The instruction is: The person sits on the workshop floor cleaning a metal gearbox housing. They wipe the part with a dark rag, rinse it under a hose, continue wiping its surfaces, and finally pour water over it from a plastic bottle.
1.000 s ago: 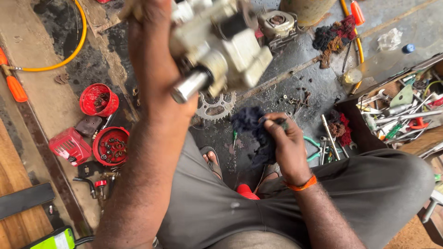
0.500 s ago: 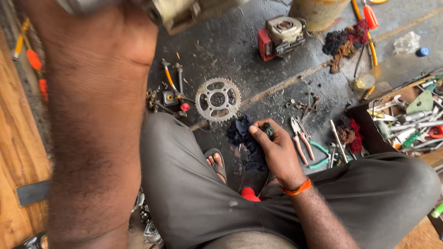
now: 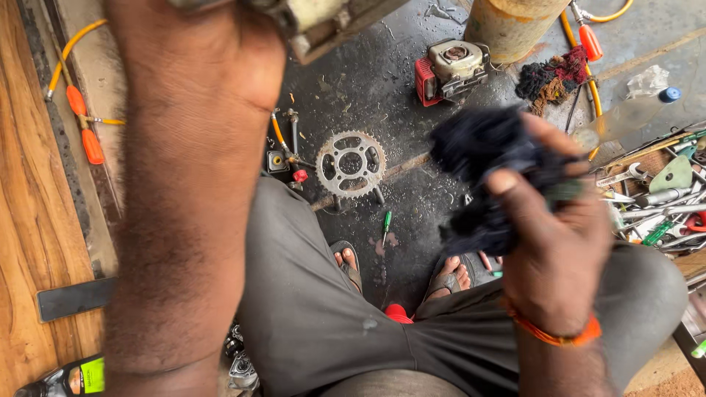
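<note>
Fingers (image 3: 515, 184) of right hand (image 3: 551, 250) pinching dark rag (image 3: 478, 176), bunched just left of them; up-left, well apart, left hand (image 3: 213, 66) clenched around pale metal engine part (image 3: 331, 26), mostly out of frame.

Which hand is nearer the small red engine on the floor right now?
Right. The right hand, clutching a dark rag, sits just below-right of the small red engine in view. The left hand grips a metal part further off to its left.
</note>
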Tool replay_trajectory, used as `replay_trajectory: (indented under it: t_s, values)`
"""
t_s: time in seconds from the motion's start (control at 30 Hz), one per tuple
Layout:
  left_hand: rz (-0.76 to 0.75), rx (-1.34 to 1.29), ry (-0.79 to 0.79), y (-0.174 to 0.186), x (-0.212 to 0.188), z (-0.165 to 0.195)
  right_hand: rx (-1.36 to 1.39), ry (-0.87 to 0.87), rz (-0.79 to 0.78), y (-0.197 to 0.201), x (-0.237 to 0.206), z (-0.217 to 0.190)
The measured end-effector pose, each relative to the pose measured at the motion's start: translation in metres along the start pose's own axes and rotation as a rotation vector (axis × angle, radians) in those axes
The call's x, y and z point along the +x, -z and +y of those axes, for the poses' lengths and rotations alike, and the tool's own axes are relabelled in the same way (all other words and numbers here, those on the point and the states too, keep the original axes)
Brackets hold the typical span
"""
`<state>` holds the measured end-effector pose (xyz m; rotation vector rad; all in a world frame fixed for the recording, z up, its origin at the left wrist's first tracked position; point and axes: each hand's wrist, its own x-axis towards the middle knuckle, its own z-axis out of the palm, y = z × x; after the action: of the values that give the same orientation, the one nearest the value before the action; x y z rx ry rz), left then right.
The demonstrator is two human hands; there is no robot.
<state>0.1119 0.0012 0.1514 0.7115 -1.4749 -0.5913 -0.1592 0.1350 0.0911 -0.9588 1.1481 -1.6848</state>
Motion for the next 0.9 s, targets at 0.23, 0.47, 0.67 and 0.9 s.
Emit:
replay_trajectory:
  t_s: [0.23, 0.47, 0.67, 0.9]
  values:
    - [-0.075, 0.31, -0.203, -0.054, -0.026, 0.011, -0.786, 0.98, 0.038, -0.046, 0.03, 0.015]
    - [0.215, -0.647, 0.498, -0.081, -0.051, -0.035, -1.096, 0.612, -0.243, -0.04, 0.007, 0.071]
    - [0.31, -0.632, 0.648, -0.071, -0.078, -0.084, -1.246, 0.223, -0.429, -0.051, 0.008, 0.106]
    - [0.373, -0.922, 0.923, -0.036, -0.085, -0.125, -0.415, -0.018, -0.646, -0.062, 0.01, 0.122]
